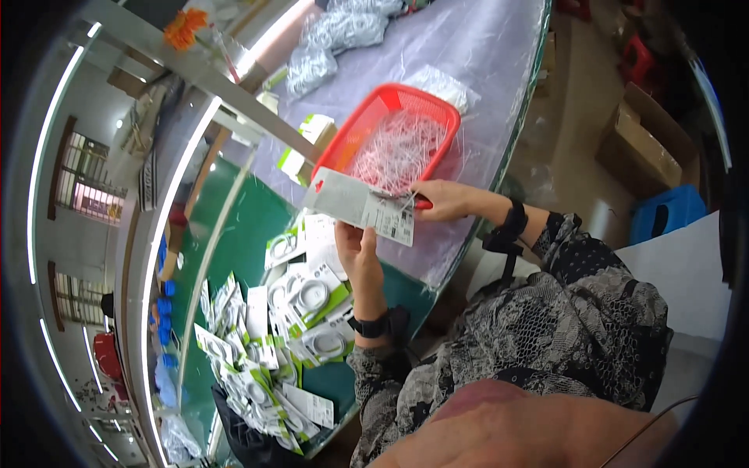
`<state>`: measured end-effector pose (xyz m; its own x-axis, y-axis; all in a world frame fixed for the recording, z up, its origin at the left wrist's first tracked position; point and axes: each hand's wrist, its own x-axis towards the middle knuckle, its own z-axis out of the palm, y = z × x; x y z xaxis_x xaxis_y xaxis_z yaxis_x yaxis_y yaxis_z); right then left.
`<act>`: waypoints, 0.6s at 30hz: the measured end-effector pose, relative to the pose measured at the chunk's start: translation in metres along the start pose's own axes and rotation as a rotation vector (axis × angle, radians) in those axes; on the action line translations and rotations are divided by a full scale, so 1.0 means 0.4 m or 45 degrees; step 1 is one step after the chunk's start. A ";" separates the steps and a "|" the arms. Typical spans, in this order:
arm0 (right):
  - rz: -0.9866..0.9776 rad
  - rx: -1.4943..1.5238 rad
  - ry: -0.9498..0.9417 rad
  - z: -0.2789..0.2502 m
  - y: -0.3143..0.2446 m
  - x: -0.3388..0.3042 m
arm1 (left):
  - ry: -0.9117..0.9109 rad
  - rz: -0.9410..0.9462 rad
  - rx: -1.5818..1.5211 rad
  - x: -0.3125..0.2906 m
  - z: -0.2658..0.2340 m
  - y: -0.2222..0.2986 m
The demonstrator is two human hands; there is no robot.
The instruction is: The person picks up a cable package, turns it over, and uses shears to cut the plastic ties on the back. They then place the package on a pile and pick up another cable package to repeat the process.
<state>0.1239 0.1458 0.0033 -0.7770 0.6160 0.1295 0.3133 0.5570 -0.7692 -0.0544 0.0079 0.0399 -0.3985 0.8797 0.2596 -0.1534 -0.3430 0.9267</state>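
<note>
My left hand (360,261) is closed on the lower edge of a flat white-and-grey blister card (343,201), its thumb on the printed side. Tilted, the card overlaps the near rim of a red plastic basket (334,148). A tangle of thin clear and white plastic strands (402,148) fills the basket. At the card's right end my right hand (443,200) is closed around a small red-handled tool (423,204); fingers hide most of it, so its exact kind is unclear. To the left of my left hand lies a heap of packaged white coiled cables (312,296) on green-edged cards.
The basket stands on a grey-purple table cover (488,58); a green surface (238,207) lies left. Clear plastic bags (339,35) lie at the far end. White-and-green boxes (308,144) stand left of the basket, near a white frame post (265,117). Right, on the floor, are a cardboard box (644,144) and blue stool (667,214).
</note>
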 end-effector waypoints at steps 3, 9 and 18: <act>0.081 0.053 -0.129 -0.013 -0.020 -0.019 | -0.062 0.019 0.075 -0.011 -0.001 0.025; -0.014 0.275 -0.208 0.007 -0.048 -0.029 | -0.077 0.014 0.123 -0.035 -0.009 0.070; -0.132 -0.268 0.358 0.069 -0.101 -0.005 | -0.094 0.150 0.147 -0.025 -0.055 0.026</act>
<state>0.0976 0.1068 0.0167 -0.6394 0.6629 0.3895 0.3688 0.7090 -0.6011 -0.0719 -0.0119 0.0409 -0.3393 0.8590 0.3833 -0.0032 -0.4086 0.9127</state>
